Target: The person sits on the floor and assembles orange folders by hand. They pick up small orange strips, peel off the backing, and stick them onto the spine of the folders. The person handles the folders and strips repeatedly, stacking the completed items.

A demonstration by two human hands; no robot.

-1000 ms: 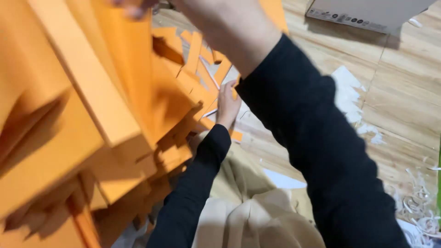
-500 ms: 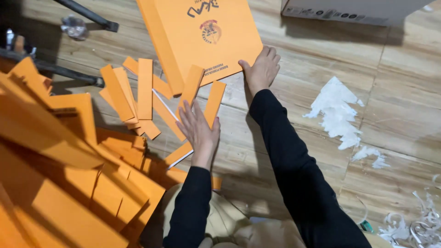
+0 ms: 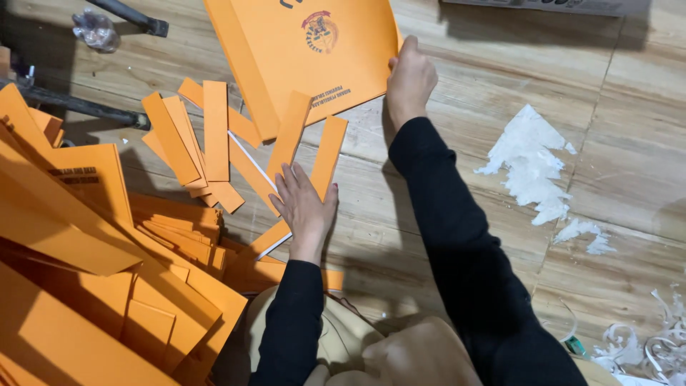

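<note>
Orange everywhere here, so I'll use the big orange folder (image 3: 307,57) with the round emblem as the anchor; it lies flat on the wooden floor (image 3: 629,171) at the top of the view. The right hand (image 3: 409,80) is clamped on the folder's right edge near its lower corner, fingers curled over the edge. Just below the folder there's a scatter of orange paper strips (image 3: 214,129), fanned out and overlapping. The left hand (image 3: 306,207) rests flat on that scatter, below the folder's bottom edge, fingers spread wide and pressing on a strip (image 3: 327,159) without gripping anything. Down and left of the folder sits a messy heap of orange sheets (image 3: 93,286). Off to the folder's right, well apart, are torn white paper scraps (image 3: 529,161). A dark metal bar (image 3: 78,106) runs to the folder's left.
</note>
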